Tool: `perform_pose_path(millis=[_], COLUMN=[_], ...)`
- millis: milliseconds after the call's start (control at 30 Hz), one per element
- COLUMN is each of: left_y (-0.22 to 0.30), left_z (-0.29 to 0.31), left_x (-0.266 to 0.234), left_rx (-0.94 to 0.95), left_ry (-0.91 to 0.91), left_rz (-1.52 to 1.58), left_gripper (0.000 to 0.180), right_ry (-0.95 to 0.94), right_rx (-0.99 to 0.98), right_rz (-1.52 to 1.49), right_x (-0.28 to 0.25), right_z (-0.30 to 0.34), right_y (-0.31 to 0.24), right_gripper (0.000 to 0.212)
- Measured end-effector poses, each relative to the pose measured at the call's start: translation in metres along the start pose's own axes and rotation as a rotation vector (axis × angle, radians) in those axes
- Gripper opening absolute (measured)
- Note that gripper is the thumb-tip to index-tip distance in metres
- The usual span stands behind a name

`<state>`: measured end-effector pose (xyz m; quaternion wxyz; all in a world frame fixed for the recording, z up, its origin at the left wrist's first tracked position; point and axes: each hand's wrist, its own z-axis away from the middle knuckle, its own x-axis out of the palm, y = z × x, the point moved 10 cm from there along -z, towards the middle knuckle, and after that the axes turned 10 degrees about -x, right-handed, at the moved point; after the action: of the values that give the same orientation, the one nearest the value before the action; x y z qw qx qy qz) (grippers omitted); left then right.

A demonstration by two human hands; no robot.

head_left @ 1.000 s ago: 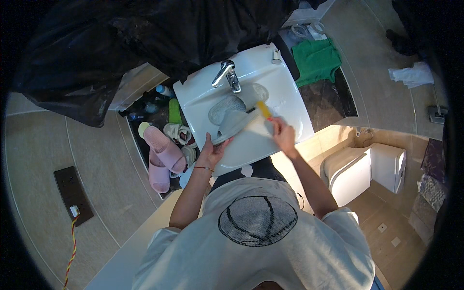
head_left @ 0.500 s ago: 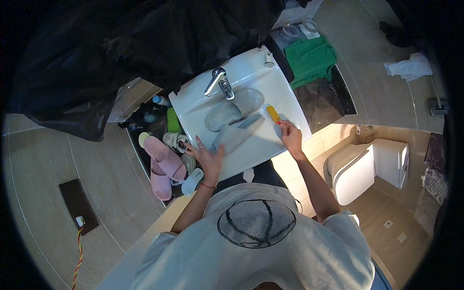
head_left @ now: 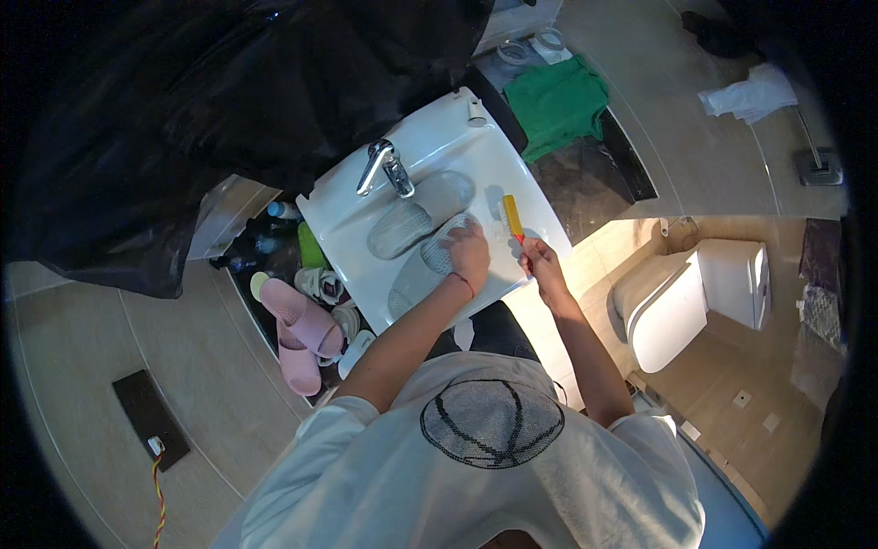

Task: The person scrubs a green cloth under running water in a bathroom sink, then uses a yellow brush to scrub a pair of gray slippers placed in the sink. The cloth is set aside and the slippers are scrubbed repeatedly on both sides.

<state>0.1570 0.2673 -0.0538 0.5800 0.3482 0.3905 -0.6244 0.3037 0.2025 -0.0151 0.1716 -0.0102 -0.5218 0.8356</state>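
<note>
Two pale grey, translucent slippers lie in the white washbasin [head_left: 352, 247]. Over the nearer slipper [head_left: 416, 285], my left hand [head_left: 469, 258] has its fingers curled at the textured end; some fingertips are hidden. Beside it, farther back, rests the other slipper [head_left: 402, 229], below the chrome faucet [head_left: 389, 169]. At the basin's right side my right hand [head_left: 543, 265] grips the red handle of a scrub brush [head_left: 512, 216]. The brush has a yellow head with pale bristles facing left, held clear of the slippers.
Pink slippers [head_left: 306, 320] and white shoes [head_left: 320, 285] crowd the dark counter left of the basin. A green cloth [head_left: 556, 105] lies to the right. Black sheeting [head_left: 229, 101] hangs behind. A white toilet [head_left: 681, 311] stands at right.
My left hand has moved right from the basin's left edge onto the nearer slipper, which has turned or shifted. The brush now points more upright in my right hand. The view has shifted slightly.
</note>
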Motion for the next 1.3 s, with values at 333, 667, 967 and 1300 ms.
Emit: perform_pose_path(millis=[333, 667, 967, 1300], left_y=[-0.025, -0.028, -0.07, -0.125], left_z=[-0.016, 0.029, 0.069, 0.095], left_x=[-0.001, -0.107, -0.158, -0.177], left_rx=[-0.038, 0.41, 0.503, 0.274], left_ry=[0.091, -0.162, 0.178, 0.44], left_rz=[-0.118, 0.752, 0.827, 0.957], left_gripper=[0.102, 0.095, 0.078, 0.043], right_ry=[-0.046, -0.096, -0.228, -0.179], right_rx=[0.041, 0.184, -0.144, -0.893], right_rz=[0.021, -0.277, 0.022, 0.777], right_x=[-0.004, 0.015, 0.057, 0.122], right_z=[0.011, 0.024, 0.039, 0.104], right_y=[0.01, -0.017, -0.082, -0.173], right_gripper=[0.03, 0.037, 0.037, 0.032])
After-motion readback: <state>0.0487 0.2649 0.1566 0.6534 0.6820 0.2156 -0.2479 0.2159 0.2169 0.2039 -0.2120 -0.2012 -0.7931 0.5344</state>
